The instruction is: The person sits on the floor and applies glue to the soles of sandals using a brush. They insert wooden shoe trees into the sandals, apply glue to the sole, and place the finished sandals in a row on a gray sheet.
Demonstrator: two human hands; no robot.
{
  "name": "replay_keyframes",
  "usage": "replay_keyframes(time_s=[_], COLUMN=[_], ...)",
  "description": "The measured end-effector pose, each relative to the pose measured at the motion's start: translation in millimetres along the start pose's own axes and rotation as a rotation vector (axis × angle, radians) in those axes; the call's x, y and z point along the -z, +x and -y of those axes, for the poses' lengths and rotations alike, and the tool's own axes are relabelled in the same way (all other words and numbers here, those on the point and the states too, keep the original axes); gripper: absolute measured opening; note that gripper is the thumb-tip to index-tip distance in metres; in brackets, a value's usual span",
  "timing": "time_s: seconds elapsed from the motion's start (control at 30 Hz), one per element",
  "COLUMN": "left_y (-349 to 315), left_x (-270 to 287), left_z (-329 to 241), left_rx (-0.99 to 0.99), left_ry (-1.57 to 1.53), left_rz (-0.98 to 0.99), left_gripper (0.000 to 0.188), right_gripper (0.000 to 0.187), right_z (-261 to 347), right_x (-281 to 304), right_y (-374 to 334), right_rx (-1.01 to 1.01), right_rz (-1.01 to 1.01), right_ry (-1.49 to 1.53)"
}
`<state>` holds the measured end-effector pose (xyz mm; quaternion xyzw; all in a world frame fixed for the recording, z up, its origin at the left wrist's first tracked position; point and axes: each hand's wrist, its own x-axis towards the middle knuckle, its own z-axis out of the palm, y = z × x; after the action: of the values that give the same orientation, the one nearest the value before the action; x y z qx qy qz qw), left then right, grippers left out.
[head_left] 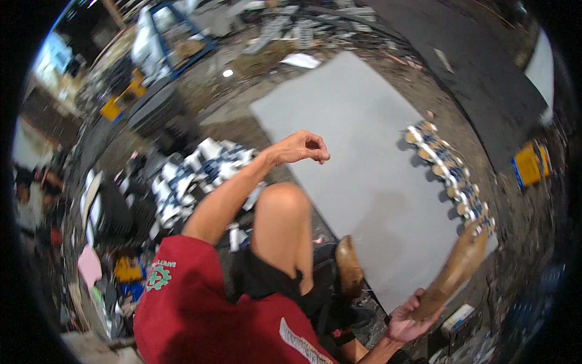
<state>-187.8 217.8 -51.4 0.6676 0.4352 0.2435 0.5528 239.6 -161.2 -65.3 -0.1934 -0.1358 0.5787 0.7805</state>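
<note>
My left hand (301, 148) hovers over a large pale grey sheet (339, 115), its thumb and fingers curled together in a pinch. Anything between those fingertips is too small to make out. At the lower right, my right hand (407, 320) grips the heel end of a brown shoe last (454, 273). The last's toe points away from me and overlaps the near end of a row of blue-and-white strap pieces with tan round parts (445, 167) along the sheet's right edge. A second brown last-like form (349, 270) is beside my leg, partly hidden.
A heap of white and dark blue pieces (200, 173) lies left of my knee. Behind it stands a dark round container (160, 109). A yellow box (530, 167) sits at the far right, and scraps (303, 30) litter the ground beyond the sheet.
</note>
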Motion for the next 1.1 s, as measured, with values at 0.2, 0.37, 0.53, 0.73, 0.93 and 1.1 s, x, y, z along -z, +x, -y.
replay_keyframes(time_s=[0.2,0.37,0.53,0.73,0.93,1.1], left_y=[-227,-313,-288,-263,-253,-259], left_x=[-90,-157,-129,-79,-16,-52], left_z=[76,74,61,82,165,103], left_rx=[0.287,0.52,0.166,0.138,0.065,-0.159], left_ry=[-0.829,-0.728,-0.621,-1.212,-1.373,-1.185], left_rz=[-0.634,-0.565,-0.606,-1.276,-1.608,-1.5], left_gripper=[0.067,0.076,0.074,0.063,0.032,0.024], right_gripper=[0.079,0.073,0.067,0.072,0.07,0.075], right_z=[-21,-79,-114,-107,-101,-94], right_x=[-86,-85,-90,-74,-82,-99], right_y=[1,-20,-30,-61,-80,-94], right_rx=[-0.247,-0.227,-0.364,-0.356,-0.292,-0.242], right_rz=[0.187,-0.096,-0.368,-0.367,-0.344,-0.294], right_ry=[0.255,0.009,-0.185,-0.388,-0.558,-0.772])
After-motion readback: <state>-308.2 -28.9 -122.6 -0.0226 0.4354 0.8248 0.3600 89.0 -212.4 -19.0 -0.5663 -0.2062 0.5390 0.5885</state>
